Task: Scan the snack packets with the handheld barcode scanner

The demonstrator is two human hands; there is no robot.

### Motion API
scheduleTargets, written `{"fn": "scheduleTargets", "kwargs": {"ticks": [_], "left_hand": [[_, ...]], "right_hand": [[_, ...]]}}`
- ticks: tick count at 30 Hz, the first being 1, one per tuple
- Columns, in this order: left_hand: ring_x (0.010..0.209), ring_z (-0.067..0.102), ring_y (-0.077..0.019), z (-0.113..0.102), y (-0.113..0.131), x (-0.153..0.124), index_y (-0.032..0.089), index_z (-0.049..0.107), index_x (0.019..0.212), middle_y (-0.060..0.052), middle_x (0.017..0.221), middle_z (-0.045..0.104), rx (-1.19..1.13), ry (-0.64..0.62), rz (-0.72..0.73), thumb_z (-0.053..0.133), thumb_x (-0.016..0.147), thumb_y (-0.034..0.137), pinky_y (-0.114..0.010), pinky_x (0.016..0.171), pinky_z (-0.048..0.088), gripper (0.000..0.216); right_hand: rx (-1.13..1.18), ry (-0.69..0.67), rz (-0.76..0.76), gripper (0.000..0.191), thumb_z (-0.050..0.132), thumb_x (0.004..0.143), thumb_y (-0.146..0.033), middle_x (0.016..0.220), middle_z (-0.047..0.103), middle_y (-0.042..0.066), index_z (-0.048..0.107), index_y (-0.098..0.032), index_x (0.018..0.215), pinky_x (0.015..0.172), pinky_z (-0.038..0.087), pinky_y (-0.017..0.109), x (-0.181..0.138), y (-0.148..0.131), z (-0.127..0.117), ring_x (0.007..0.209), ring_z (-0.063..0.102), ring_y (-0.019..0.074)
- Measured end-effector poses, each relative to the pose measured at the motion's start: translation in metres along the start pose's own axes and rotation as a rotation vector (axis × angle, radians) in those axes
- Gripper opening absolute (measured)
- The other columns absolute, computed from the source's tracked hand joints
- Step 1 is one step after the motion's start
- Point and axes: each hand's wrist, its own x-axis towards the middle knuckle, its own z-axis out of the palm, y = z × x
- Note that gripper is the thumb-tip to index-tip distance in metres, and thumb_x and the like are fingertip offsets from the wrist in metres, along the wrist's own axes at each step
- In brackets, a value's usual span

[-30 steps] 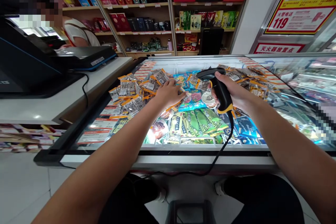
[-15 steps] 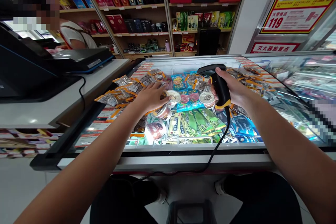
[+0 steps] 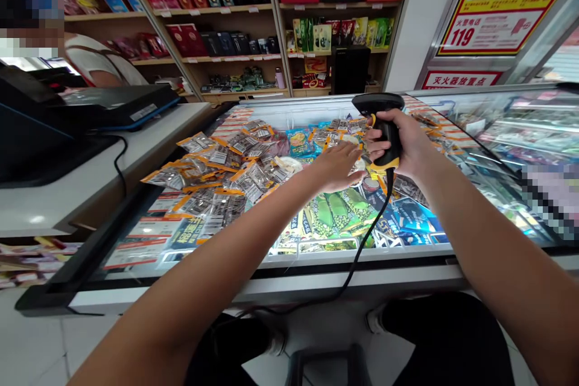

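Observation:
A black-and-yellow barcode scanner (image 3: 389, 142) is upright in my right hand (image 3: 407, 139), whose fingers wrap round its handle. Its black cable runs down over the freezer's front edge. My left hand (image 3: 339, 167) reaches across the middle of the glass-topped freezer (image 3: 149, 253), just left of the scanner. Its fingers are stretched out, and I see nothing held in them. Small clear packets (image 3: 226, 154) with orange edges lie heaped on the glass to the left, several with barcodes showing. More packets are near my left fingertips, partly hidden. Green ice-lolly wrappers (image 3: 337, 214) show beneath the glass.
A counter (image 3: 49, 199) with a dark device stands at the left, a person (image 3: 104, 63) behind it. Shelves (image 3: 226, 10) of boxes and bottles line the back. A second freezer section (image 3: 511, 132) is at the right. A stool (image 3: 325, 362) is below me.
My left hand has moved right, from the left packets to near the scanner. More packets now lie on the left. The scanner stays in my right hand; the view has shifted slightly.

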Motion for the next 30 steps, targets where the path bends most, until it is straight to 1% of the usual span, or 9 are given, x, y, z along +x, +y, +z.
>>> {"fn": "scheduleTargets", "kwargs": {"ticks": [2, 4, 6, 9, 12, 15, 17, 22, 30], "left_hand": [[0.156, 0.027, -0.0323, 0.009, 0.004, 0.001, 0.018, 0.032, 0.160, -0.014, 0.169, 0.030, -0.020, -0.020, -0.012, 0.027, 0.103, 0.065, -0.047, 0.124, 0.029, 0.075], [0.154, 0.030, -0.0352, 0.013, 0.004, -0.009, 0.019, 0.034, 0.160, -0.015, 0.169, 0.029, -0.005, -0.031, -0.008, 0.025, 0.101, 0.070, -0.049, 0.120, 0.034, 0.078], [0.149, 0.038, -0.0365, 0.013, 0.001, -0.025, 0.021, 0.035, 0.159, -0.017, 0.165, 0.035, 0.043, -0.021, 0.050, 0.027, 0.099, 0.073, -0.048, 0.116, 0.038, 0.079], [0.143, 0.045, -0.0361, 0.014, -0.005, -0.049, 0.018, 0.036, 0.158, -0.020, 0.159, 0.042, 0.134, -0.001, 0.126, 0.030, 0.100, 0.071, -0.047, 0.117, 0.037, 0.079], [0.151, 0.035, -0.0358, 0.017, -0.008, -0.061, 0.016, 0.030, 0.162, -0.021, 0.167, 0.030, 0.169, 0.029, 0.126, 0.030, 0.101, 0.071, -0.047, 0.120, 0.032, 0.082], [0.156, 0.026, -0.0348, 0.019, -0.006, -0.061, 0.017, 0.025, 0.164, -0.019, 0.172, 0.020, 0.136, 0.024, 0.107, 0.028, 0.099, 0.074, -0.048, 0.123, 0.029, 0.087], [0.155, 0.029, -0.0357, 0.018, -0.003, -0.059, 0.016, 0.026, 0.164, -0.018, 0.172, 0.021, 0.116, 0.009, 0.077, 0.028, 0.098, 0.075, -0.050, 0.122, 0.031, 0.089], [0.154, 0.031, -0.0371, 0.016, 0.002, -0.059, 0.018, 0.027, 0.165, -0.017, 0.171, 0.024, 0.121, 0.015, 0.049, 0.033, 0.097, 0.076, -0.051, 0.118, 0.035, 0.089], [0.153, 0.031, -0.0362, 0.019, -0.001, -0.060, 0.019, 0.026, 0.165, -0.016, 0.171, 0.025, 0.138, 0.012, 0.061, 0.029, 0.097, 0.077, -0.052, 0.118, 0.035, 0.089]], "right_hand": [[-0.016, -0.035, 0.032, 0.029, 0.069, 0.079, -0.044, 0.059, 0.037, -0.008, 0.050, -0.025, 0.090, 0.042, 0.032, 0.026, -0.001, -0.002, -0.002, 0.043, 0.027, 0.0087], [-0.041, -0.057, 0.079, 0.029, 0.070, 0.080, -0.044, 0.058, 0.035, -0.008, 0.050, -0.024, 0.088, 0.039, 0.027, 0.026, -0.003, -0.002, -0.003, 0.042, 0.025, 0.0078], [-0.099, -0.080, 0.156, 0.031, 0.072, 0.081, -0.045, 0.060, 0.037, -0.006, 0.050, -0.024, 0.085, 0.038, 0.025, 0.026, -0.005, 0.000, -0.001, 0.043, 0.027, 0.0078], [-0.190, -0.145, 0.273, 0.036, 0.074, 0.083, -0.048, 0.062, 0.041, -0.003, 0.049, -0.023, 0.082, 0.037, 0.025, 0.026, -0.007, 0.008, 0.005, 0.045, 0.029, 0.0083], [-0.254, -0.160, 0.319, 0.041, 0.076, 0.082, -0.056, 0.063, 0.043, -0.002, 0.052, -0.023, 0.083, 0.038, 0.026, 0.026, -0.006, 0.016, 0.012, 0.047, 0.032, 0.0088], [-0.315, -0.135, 0.283, 0.044, 0.075, 0.083, -0.061, 0.064, 0.045, 0.000, 0.055, -0.022, 0.084, 0.039, 0.028, 0.026, -0.004, 0.023, 0.017, 0.048, 0.034, 0.0090], [-0.335, -0.135, 0.259, 0.045, 0.075, 0.082, -0.063, 0.064, 0.046, 0.000, 0.057, -0.022, 0.084, 0.039, 0.028, 0.026, -0.002, 0.025, 0.019, 0.048, 0.035, 0.0093], [-0.356, -0.130, 0.296, 0.047, 0.076, 0.080, -0.066, 0.063, 0.048, 0.001, 0.058, -0.022, 0.084, 0.039, 0.028, 0.026, 0.000, 0.029, 0.017, 0.049, 0.038, 0.0108], [-0.310, -0.148, 0.332, 0.041, 0.072, 0.088, -0.059, 0.065, 0.044, -0.001, 0.059, -0.020, 0.087, 0.044, 0.027, 0.025, 0.000, 0.029, 0.015, 0.050, 0.037, 0.0096]]}}
